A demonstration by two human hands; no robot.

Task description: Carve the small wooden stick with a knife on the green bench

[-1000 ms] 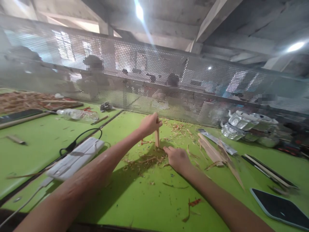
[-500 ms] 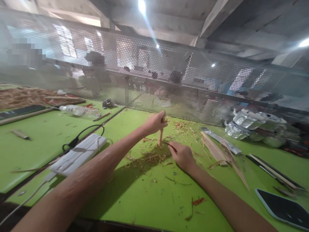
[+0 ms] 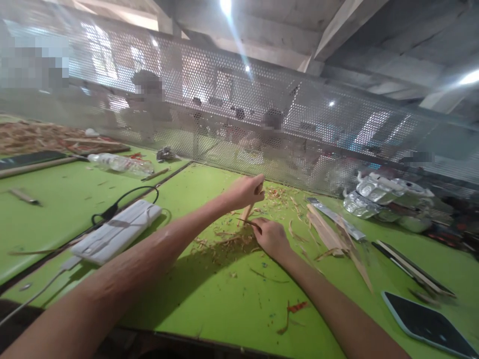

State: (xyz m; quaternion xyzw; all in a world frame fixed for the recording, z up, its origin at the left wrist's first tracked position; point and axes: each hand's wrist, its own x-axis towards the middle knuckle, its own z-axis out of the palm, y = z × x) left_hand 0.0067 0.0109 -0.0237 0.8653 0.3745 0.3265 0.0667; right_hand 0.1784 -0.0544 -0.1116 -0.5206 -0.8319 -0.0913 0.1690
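My left hand [image 3: 250, 191] is closed around the top of a narrow wooden strip [image 3: 247, 213], which stands tilted with its lower end down at the green tabletop [image 3: 209, 304]. Lower and to the right, my right hand [image 3: 271, 238] pinches a thin dark blade-like tool [image 3: 245, 221]. The tool lies across the strip's lower part, its tip poking out to the left. Its handle is hidden in my fingers, so its exact kind is unclear. Curled wood shavings [image 3: 224, 244] lie scattered under and around both hands.
White power strip [image 3: 118, 232] with cables sits left; a plastic bottle [image 3: 121, 163] lies beyond it. To the right are wooden slats [image 3: 327, 232], a metal ruler [image 3: 337, 218], a phone [image 3: 430, 324] and a crumpled silvery bundle [image 3: 385, 194]. A perforated metal screen [image 3: 224, 114] closes the back; people are behind it.
The wooden strip leans more than before. My right hand and the thin tool have moved left, the tip now past the strip's left side. The whole view has shifted slightly.
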